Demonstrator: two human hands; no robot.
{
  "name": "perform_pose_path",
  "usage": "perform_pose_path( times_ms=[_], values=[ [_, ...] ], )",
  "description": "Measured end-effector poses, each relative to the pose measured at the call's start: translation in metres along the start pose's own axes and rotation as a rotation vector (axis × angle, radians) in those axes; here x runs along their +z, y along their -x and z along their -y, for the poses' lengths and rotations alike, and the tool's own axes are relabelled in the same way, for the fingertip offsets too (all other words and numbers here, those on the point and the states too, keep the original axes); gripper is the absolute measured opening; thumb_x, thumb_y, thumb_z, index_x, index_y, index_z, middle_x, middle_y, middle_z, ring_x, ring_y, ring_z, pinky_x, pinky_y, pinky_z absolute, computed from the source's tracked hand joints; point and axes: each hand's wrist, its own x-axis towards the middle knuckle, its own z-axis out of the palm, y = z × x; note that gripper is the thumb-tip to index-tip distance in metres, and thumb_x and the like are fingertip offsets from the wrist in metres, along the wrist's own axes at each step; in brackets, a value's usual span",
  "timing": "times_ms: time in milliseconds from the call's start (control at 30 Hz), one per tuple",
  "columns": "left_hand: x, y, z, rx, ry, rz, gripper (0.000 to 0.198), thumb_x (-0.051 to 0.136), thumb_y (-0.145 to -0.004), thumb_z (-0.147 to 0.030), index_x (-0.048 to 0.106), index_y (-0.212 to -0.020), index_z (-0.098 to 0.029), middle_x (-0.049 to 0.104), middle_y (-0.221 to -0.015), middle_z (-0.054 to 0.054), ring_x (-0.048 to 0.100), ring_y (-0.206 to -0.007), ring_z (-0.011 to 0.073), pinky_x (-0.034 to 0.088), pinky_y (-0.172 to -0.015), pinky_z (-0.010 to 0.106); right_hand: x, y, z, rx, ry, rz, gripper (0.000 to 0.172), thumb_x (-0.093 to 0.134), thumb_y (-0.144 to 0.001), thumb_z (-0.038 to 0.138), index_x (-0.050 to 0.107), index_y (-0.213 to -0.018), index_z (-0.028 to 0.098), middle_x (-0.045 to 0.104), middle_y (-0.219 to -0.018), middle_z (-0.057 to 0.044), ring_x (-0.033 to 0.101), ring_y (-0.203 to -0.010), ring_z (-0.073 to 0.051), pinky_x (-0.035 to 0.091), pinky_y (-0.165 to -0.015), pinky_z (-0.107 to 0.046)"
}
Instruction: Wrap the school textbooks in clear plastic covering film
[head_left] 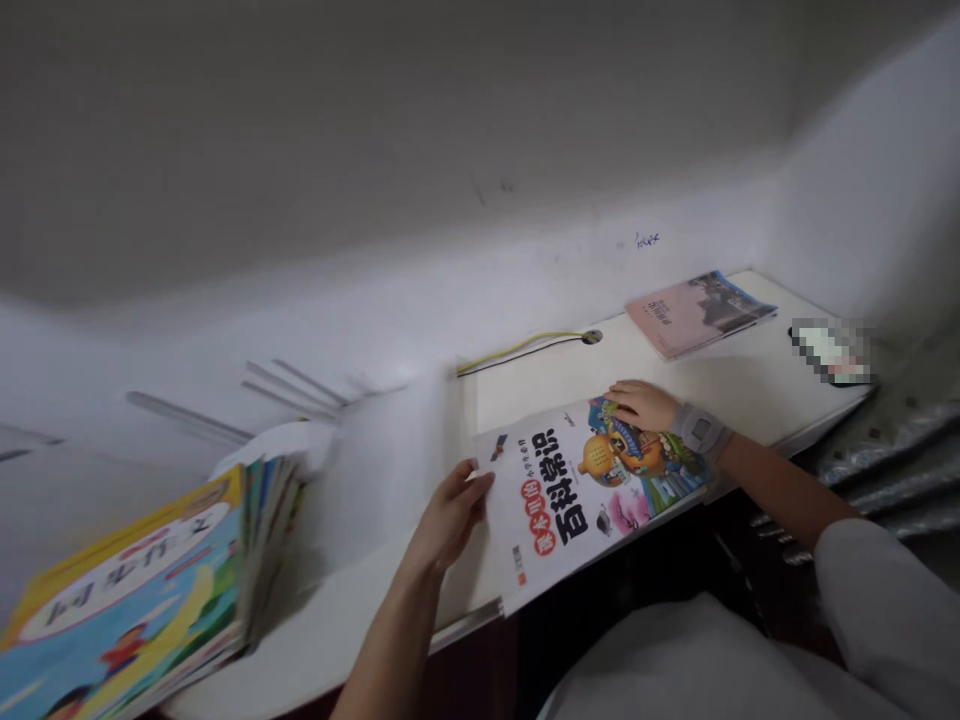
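Note:
A white book (555, 560) with large black and red Chinese characters and a cartoon figure on its cover lies aslant on the desk, its near edge reaching past the desk's front edge. My left hand (450, 512) is closed at the book's left edge, thumb over the cover and fingers partly hidden. On the upper right of the cover rests my right hand (643, 405), its fingers stretched out near the far edge. A grey band (702, 432) circles my right wrist.
A stack of colourful books (142, 600) stands at the left. Farther right on the white desk (532, 390) lie a pink book (694, 315) and a phone-like object (829, 350), partly blurred out. Yellow and black cables (525, 347) run into a hole by the wall.

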Motion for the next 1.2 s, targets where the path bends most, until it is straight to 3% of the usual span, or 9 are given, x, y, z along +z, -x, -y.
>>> perform_pose_path(
  times_ms=[100,167,300,467,633,767,900,1067,1200],
  values=[
    [0.008,0.004,-0.02,0.089,0.135,-0.032,0.037,0.077,-0.055,-0.022,0.052,-0.082,-0.02,0.065,-0.067,-0.004,0.062,-0.057,0.0125,0.049,-0.05,0.019,-0.018,0.02,-0.022,0.062,0.013,-0.08,0.038,0.041,-0.091,0.032,0.055,-0.125,0.02,0.059,-0.122,-0.01,0.05,-0.117,-0.02,0.039,-0.099,-0.037],
    [0.015,0.0,-0.036,0.131,0.19,-0.049,0.034,0.075,-0.055,-0.015,0.053,-0.08,-0.02,0.066,-0.067,-0.003,0.065,-0.061,0.0137,0.052,-0.054,0.02,-0.034,0.045,-0.043,0.193,0.085,-0.164,0.04,0.038,-0.091,0.03,0.052,-0.127,0.018,0.056,-0.127,-0.011,0.046,-0.121,-0.021,0.038,-0.101,-0.039],
    [0.043,-0.036,-0.062,0.167,0.244,-0.018,0.024,0.069,-0.061,-0.009,0.056,-0.079,-0.018,0.068,-0.072,0.0,0.068,-0.068,0.0162,0.057,-0.063,0.025,-0.058,0.106,-0.076,0.517,0.261,-0.214,0.039,0.034,-0.09,0.022,0.056,-0.121,0.011,0.057,-0.123,-0.016,0.049,-0.117,-0.024,0.039,-0.099,-0.04],
    [0.119,-0.121,-0.078,0.117,0.389,0.155,0.02,0.061,-0.069,-0.002,0.06,-0.084,-0.013,0.069,-0.076,0.005,0.068,-0.071,0.0169,0.058,-0.07,0.029,-0.057,0.135,-0.079,0.591,0.303,-0.165,0.031,0.041,-0.087,0.021,0.062,-0.107,0.011,0.06,-0.113,-0.017,0.053,-0.107,-0.026,0.038,-0.095,-0.04],
    [0.204,-0.206,-0.087,-0.01,0.416,0.152,0.017,0.052,-0.074,0.003,0.054,-0.074,-0.013,0.064,-0.063,0.001,0.062,-0.053,0.0097,0.054,-0.054,0.019,-0.055,0.125,-0.069,0.633,0.314,-0.157,0.027,0.041,-0.088,0.021,0.061,-0.106,0.014,0.058,-0.112,-0.014,0.05,-0.107,-0.024,0.036,-0.094,-0.038],
    [0.248,-0.25,-0.085,-0.034,0.382,0.152,0.016,0.049,-0.079,0.002,0.054,-0.078,-0.014,0.06,-0.059,-0.002,0.057,-0.047,0.0076,0.047,-0.044,0.015,-0.058,0.121,-0.065,0.664,0.32,-0.151,0.023,0.044,-0.086,0.02,0.06,-0.103,0.016,0.058,-0.111,-0.012,0.05,-0.105,-0.023,0.035,-0.093,-0.036],
    [0.266,-0.275,-0.076,-0.061,0.351,0.13,0.006,0.054,-0.086,-0.012,0.058,-0.09,-0.013,0.06,-0.07,-0.001,0.055,-0.053,0.0068,0.047,-0.047,0.017,-0.062,0.118,-0.06,0.684,0.324,-0.138,0.021,0.046,-0.086,0.02,0.059,-0.102,0.017,0.058,-0.109,-0.01,0.05,-0.104,-0.022,0.034,-0.092,-0.035],
    [0.274,-0.289,-0.064,-0.093,0.305,0.119,0.031,0.054,-0.088,-0.033,0.054,-0.114,-0.015,0.059,-0.109,0.007,0.06,-0.089,0.0165,0.053,-0.074,0.035,-0.064,0.114,-0.056,0.694,0.319,-0.129,0.02,0.045,-0.086,0.019,0.058,-0.101,0.017,0.057,-0.11,-0.011,0.049,-0.105,-0.022,0.033,-0.092,-0.035],
    [0.278,-0.289,-0.058,-0.09,0.288,0.114,0.017,0.056,-0.088,-0.023,0.057,-0.102,-0.013,0.061,-0.09,0.003,0.059,-0.071,0.0109,0.052,-0.062,0.026,-0.064,0.115,-0.057,0.7,0.313,-0.125,0.021,0.044,-0.087,0.02,0.058,-0.102,0.017,0.057,-0.113,-0.012,0.048,-0.107,-0.023,0.032,-0.094,-0.036]
  ],
)
